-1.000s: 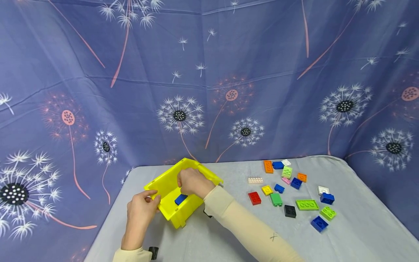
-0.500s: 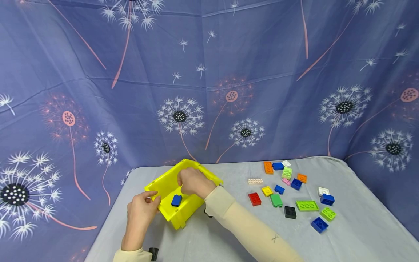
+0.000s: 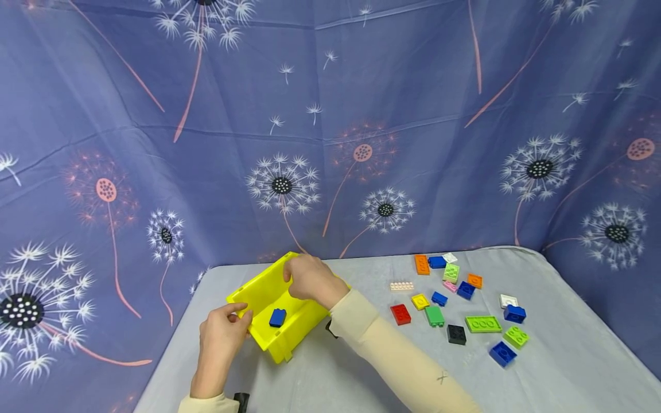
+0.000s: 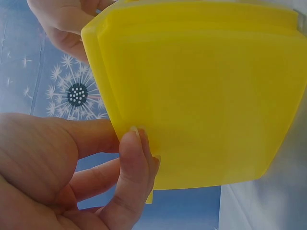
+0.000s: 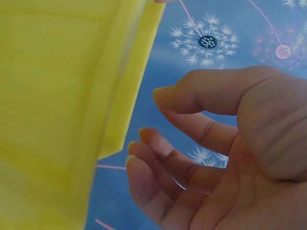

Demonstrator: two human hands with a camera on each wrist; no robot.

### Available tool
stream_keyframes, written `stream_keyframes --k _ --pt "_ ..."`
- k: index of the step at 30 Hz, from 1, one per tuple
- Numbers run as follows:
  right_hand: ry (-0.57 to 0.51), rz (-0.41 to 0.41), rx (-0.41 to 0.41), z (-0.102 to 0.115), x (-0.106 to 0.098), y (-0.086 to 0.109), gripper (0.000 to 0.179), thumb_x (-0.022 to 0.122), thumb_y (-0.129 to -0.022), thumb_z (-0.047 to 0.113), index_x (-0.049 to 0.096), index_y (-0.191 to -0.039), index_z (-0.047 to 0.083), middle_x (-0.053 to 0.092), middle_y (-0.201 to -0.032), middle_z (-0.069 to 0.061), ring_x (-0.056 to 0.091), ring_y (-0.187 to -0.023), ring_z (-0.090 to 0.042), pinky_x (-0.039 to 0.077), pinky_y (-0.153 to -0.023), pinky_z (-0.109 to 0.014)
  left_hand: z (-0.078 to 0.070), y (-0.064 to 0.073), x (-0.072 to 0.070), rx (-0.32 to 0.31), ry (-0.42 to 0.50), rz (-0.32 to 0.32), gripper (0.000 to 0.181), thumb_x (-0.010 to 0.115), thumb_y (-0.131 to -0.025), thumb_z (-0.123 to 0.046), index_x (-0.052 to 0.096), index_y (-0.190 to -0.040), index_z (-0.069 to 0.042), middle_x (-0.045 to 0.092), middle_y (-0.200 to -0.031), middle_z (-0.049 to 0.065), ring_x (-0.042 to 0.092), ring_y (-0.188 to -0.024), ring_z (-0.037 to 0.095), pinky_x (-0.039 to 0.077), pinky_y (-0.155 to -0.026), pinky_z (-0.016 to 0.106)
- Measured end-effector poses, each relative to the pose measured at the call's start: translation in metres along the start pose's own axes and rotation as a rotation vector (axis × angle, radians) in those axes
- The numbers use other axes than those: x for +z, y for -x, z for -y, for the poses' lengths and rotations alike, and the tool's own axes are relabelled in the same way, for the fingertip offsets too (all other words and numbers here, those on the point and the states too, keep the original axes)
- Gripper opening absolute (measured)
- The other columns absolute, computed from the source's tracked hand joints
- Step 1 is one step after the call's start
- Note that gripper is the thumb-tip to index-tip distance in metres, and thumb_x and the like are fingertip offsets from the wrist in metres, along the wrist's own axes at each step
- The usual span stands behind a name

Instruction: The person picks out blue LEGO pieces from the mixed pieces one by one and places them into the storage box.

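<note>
A yellow plastic bin [image 3: 301, 320] stands at an angle on the table, its open top facing the head camera. Inside it lies one blue toy brick [image 3: 277, 318], near the left end. My left hand [image 3: 222, 341] pinches the rim at that left end, thumb on one side and fingers on the other, as the left wrist view shows on the bin's wall [image 4: 206, 96]. Over the bin's far right part hovers my right hand [image 3: 314, 280]. In the right wrist view its fingers [image 5: 160, 155] are loosely bent, with nothing between them and the thumb.
Several loose toy bricks are spread over the right of the table, among them a red brick [image 3: 400, 314], a black brick [image 3: 457, 334], a green brick [image 3: 434, 316] and a long lime brick [image 3: 483, 324]. A blue dandelion-print cloth [image 3: 330, 143] hangs behind the table.
The blue brick has tumbled slightly left inside the bin and now lies still. My right hand has lifted a little up and to the right. My left hand keeps its grip on the rim.
</note>
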State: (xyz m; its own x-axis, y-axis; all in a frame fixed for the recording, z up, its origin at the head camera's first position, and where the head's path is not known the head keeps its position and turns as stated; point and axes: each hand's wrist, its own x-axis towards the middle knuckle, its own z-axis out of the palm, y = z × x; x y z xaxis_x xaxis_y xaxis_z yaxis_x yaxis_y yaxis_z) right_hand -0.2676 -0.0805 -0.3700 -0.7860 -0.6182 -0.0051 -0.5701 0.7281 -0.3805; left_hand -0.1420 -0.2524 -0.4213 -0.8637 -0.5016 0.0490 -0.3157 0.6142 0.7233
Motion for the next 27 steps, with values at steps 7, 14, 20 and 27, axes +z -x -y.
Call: stream_keyframes --k 7,14,20,27 --pt "0.021 -0.04 0.031 -0.007 -0.011 0.004 0.037 0.075 -0.086 0.009 0.075 -0.122 0.019 0.068 -0.118 0.0 0.059 -0.11 -0.022 0.053 -0.093 -0.039 0.001 0.0 0.001 -0.009 0.001 0.009 0.036 0.072 -0.096 -0.019 0.072 -0.125 0.002 0.062 -0.082 0.009 0.065 -0.055 0.017 0.046 -0.05 0.03" --pt "-0.031 -0.089 0.078 -0.018 -0.02 0.01 0.05 0.07 -0.088 0.007 0.067 -0.136 0.019 0.061 -0.127 -0.008 0.055 -0.117 -0.032 0.05 -0.091 -0.043 0.001 0.0 0.001 0.009 -0.009 -0.013 0.036 0.073 -0.095 -0.019 0.073 -0.123 0.002 0.064 -0.082 0.01 0.062 -0.053 0.013 0.046 -0.05 0.03" --pt "-0.054 -0.126 0.074 -0.035 -0.026 0.019 0.044 0.07 -0.09 0.01 0.068 -0.133 0.017 0.063 -0.127 -0.009 0.056 -0.12 -0.035 0.051 -0.092 -0.047 0.002 0.002 0.002 0.006 -0.011 -0.008 0.036 0.073 -0.094 -0.019 0.073 -0.123 0.003 0.063 -0.082 0.01 0.062 -0.053 0.013 0.047 -0.05 0.029" --pt "-0.005 -0.167 0.118 -0.061 -0.033 0.025 0.041 0.066 -0.091 0.011 0.069 -0.131 0.018 0.062 -0.125 -0.009 0.054 -0.118 -0.036 0.053 -0.088 -0.05 0.002 0.0 0.001 0.018 -0.015 -0.007 0.036 0.073 -0.095 -0.019 0.073 -0.123 0.002 0.064 -0.083 0.01 0.063 -0.053 0.012 0.047 -0.05 0.029"
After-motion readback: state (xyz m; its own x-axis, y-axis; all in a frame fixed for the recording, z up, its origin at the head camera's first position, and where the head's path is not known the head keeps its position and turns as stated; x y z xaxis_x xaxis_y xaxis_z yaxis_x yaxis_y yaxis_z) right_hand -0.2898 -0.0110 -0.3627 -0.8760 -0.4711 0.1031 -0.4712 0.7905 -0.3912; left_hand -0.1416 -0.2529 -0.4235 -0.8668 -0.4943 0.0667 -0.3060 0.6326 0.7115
